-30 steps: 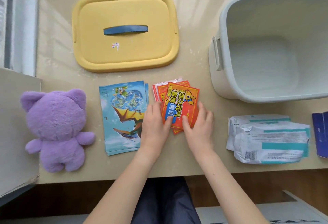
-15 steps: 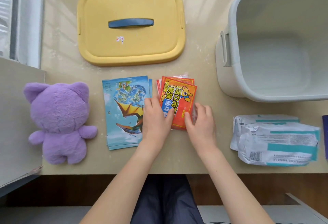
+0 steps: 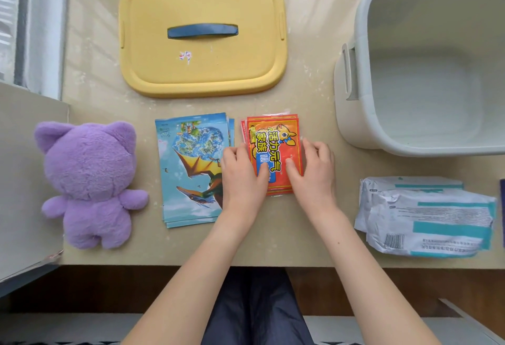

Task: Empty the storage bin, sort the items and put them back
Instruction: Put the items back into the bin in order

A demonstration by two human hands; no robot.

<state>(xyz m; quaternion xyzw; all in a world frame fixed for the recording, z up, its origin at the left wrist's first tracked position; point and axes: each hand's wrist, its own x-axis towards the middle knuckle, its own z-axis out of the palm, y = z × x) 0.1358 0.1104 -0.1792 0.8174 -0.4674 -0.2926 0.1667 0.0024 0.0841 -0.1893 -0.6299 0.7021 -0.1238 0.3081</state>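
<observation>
Both forearms reach in over the near edge of the tabletop [image 3: 273,246]. The left hand [image 3: 243,178] and right hand [image 3: 315,174] grip the red packets [image 3: 273,134] mid-tabletop, thumbs on top and fingers curled round the stack's side edges. The bin [image 3: 360,30] stands at the far right corner.

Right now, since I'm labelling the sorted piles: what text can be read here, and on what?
"活力元气家族": top red packet.
"暖": same packet; the rest is covered.
Blue dinosaur packets: print too small to read.
White-teal bags: barcode and lines blurred.
</observation>
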